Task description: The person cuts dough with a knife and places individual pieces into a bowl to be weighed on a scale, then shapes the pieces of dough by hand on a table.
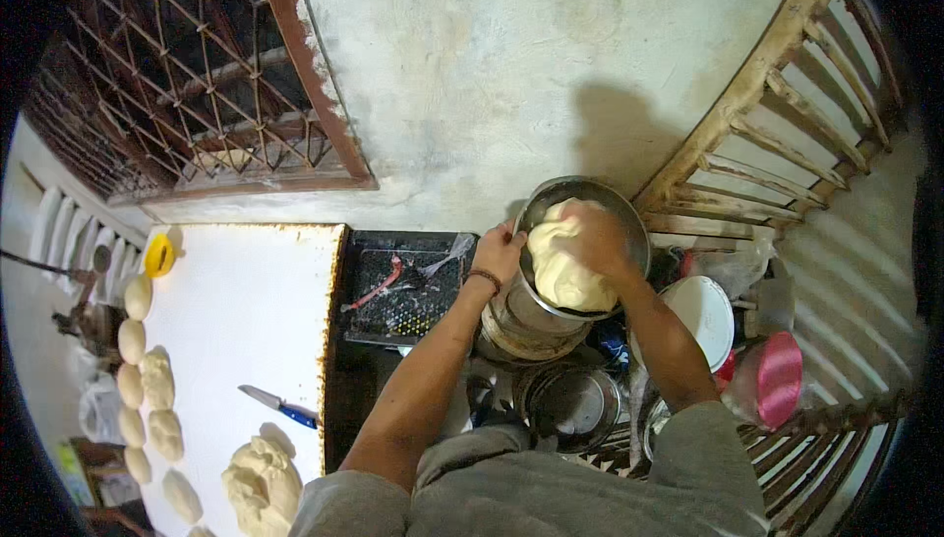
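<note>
A metal bowl [640, 227] stands tilted on a round container [527, 330] in front of me. Pale, soft dough [564, 271] fills much of it. My left hand [498, 253], with a beaded bracelet at the wrist, grips the bowl's left rim. Over the upper right of the dough is my right hand [599, 238], blurred by motion. It touches the dough, but its fingers are too smeared to make out.
To the left, a white tabletop [236, 316] with a rusty edge bears a blue-handled knife [280, 406], a large dough mass [262, 485], several dough pieces [133, 341] and a yellow ring-shaped object [158, 255]. A black perforated crate [405, 286] adjoins it. A pink lid [779, 380] stands right.
</note>
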Demonstrator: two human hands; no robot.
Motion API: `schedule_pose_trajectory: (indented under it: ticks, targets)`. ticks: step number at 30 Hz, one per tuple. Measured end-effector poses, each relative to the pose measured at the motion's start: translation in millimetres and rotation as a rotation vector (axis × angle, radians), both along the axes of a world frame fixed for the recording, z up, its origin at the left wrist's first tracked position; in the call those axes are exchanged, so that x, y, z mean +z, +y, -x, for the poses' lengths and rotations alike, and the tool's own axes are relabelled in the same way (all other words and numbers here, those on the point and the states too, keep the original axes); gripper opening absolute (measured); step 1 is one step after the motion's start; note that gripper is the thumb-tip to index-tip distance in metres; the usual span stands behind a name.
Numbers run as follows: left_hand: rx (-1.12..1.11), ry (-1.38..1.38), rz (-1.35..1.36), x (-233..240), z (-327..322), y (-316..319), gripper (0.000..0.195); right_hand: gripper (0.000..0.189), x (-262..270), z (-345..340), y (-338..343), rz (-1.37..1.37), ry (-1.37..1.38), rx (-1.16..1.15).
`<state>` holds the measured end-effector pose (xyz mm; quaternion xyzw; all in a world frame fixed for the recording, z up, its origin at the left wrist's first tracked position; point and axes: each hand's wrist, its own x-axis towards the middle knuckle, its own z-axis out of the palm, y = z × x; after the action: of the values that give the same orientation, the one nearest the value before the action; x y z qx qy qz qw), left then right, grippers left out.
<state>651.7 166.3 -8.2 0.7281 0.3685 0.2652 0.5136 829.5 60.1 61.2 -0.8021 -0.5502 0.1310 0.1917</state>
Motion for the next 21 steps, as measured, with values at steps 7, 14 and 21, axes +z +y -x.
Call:
schedule_pose_trajectory:
  ticks: [7,14,21]
  targets:
    - [-0.066,0.186,-0.146,-45.9,-26.7,10.5,0.053,0.046,-83.9,-99.1,-66.0,-0.881,1.029,-0.439]
    - [0.014,0.1,0.069,-65.5,-25.5,7.2,0.065,0.049,-30.7,-93.8,-82.4,-1.266,1.268,-0.271]
    - [-0.016,0.114,0.164,-92.6,-31.5,15.9,0.062,0.048,12.6,-90.1,-67.3,-1.299,1.148,-0.225]
